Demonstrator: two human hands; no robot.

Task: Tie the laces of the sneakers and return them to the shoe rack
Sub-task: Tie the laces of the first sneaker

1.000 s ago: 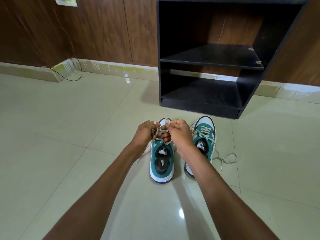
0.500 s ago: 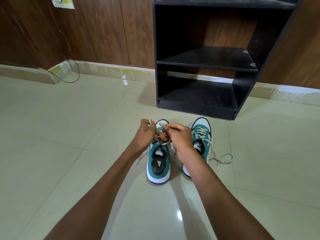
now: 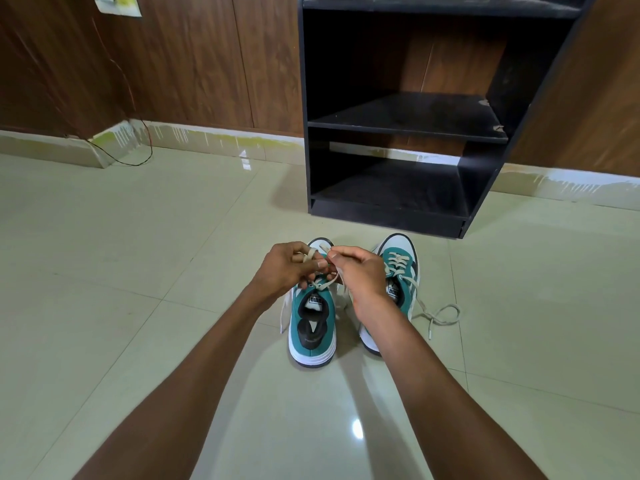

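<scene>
Left sneaker [image 3: 312, 327]: green and white, on the tiled floor [image 3: 138, 271] between the person's two forearms; its long axis runs from the person toward the shoe rack [image 3: 398, 123], toe to the rack and heel to the person.
Its lace [image 3: 323, 284]: beige, lifted above the tongue – one part makes a small loop at the left hand, another goes across to the right hand.
Left hand [image 3: 285, 268]: over the front part of this sneaker, fingers curled and pinching the lace loop.
Right hand [image 3: 358, 271]: touching the left hand, thumb and forefinger pressed together on the other part of the lace.
Right sneaker [image 3: 398, 271]: just beside the first and almost parallel, toe also to the rack; partly hidden behind the right wrist.
Loose lace [image 3: 438, 315]: lies untied on the floor to the right of this shoe – one curl and a free end.
Shoe rack: black, open shelves, standing past the toes against the brown wooden wall [image 3: 190, 57].
Thin cable [image 3: 147, 152]: on the floor far left, near the wall.
</scene>
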